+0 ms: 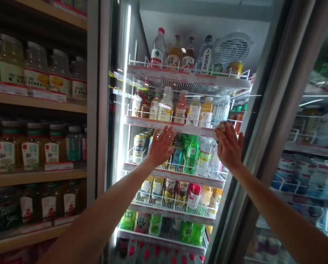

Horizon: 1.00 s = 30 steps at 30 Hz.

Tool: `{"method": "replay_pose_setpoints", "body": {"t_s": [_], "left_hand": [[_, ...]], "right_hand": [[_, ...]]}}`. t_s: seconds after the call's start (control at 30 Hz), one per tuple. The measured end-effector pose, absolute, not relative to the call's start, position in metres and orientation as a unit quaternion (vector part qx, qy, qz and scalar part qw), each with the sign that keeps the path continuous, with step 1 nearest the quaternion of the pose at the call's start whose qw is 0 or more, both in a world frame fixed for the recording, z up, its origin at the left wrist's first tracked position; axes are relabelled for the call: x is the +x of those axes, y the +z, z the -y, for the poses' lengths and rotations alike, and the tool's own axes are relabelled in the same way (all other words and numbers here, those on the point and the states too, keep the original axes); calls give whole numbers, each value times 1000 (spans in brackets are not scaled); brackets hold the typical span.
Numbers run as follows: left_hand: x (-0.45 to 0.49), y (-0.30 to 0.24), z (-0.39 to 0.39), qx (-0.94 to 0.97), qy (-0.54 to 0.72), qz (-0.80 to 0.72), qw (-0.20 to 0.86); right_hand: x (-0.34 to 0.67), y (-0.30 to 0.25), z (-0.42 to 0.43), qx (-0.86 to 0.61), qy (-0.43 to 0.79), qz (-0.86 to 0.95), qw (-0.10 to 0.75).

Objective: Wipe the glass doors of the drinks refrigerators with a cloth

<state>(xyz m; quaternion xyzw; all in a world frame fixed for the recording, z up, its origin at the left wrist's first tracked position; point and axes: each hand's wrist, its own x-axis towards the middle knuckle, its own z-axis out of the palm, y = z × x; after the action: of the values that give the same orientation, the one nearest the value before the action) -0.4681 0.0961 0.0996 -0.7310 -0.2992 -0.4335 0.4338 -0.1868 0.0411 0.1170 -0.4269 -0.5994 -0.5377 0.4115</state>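
In front of me is a glass door [137, 27] of a lit drinks cooler, with light reflections across it. My left hand [161, 146] is spread out, palm toward the glass, in front of the shelf of cans and bottles. It holds nothing. To the right, my right hand [231, 146] presses a crumpled beige cloth [221, 130] toward the glass near the door's right frame. Most of the cloth is hidden under the fingers. Behind the glass, a green bottle [191, 154] stands between the two hands, and a row of juice bottles [180, 110] stands above them.
Metal door frames [243, 190] run down the right side, with another stocked cooler [312, 165] beyond. On the left, a wooden shelf unit [37, 101] carries rows of bottled drinks. A round fan grille [232, 46] sits at the cooler's upper back.
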Motion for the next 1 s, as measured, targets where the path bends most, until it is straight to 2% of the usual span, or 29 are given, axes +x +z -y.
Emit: {"method": "replay_pose_setpoints", "body": {"t_s": [0.13,0.2,0.33,0.4,0.5,0.6,0.67,0.77,0.8,0.87,0.93,1.0], "left_hand": [[-458,91,-93,-726,-430,310,438],[-454,89,-92,-725,-432,315,435],[-445,91,-90,-717,-447,327,423],[-442,87,-88,-716,-445,337,419],[-441,75,-80,-732,-415,355,408],[-446,67,-68,-758,-362,383,384],[-453,70,-61,-779,-321,393,367],[-470,87,-55,-797,-285,401,350],[-476,92,-54,-793,-284,414,345],[-490,97,-53,-782,-282,444,333],[-501,94,-49,-774,-277,470,321],[-510,84,-45,-771,-267,487,312]], "right_hand": [[-173,55,-27,-394,-518,679,341],[-165,58,-24,-394,-518,685,328],[-153,117,-28,-468,-503,589,425],[-152,120,-30,-493,-482,567,450],[-152,68,-25,-490,-480,584,435],[-147,25,-13,-454,-491,643,373],[-141,41,-7,-444,-473,671,359],[-137,105,-17,-496,-409,629,438],[-139,121,-23,-498,-405,628,441],[-147,127,-33,-489,-428,615,447],[-161,99,-35,-460,-455,639,416],[-174,61,-31,-413,-468,699,351]]}}
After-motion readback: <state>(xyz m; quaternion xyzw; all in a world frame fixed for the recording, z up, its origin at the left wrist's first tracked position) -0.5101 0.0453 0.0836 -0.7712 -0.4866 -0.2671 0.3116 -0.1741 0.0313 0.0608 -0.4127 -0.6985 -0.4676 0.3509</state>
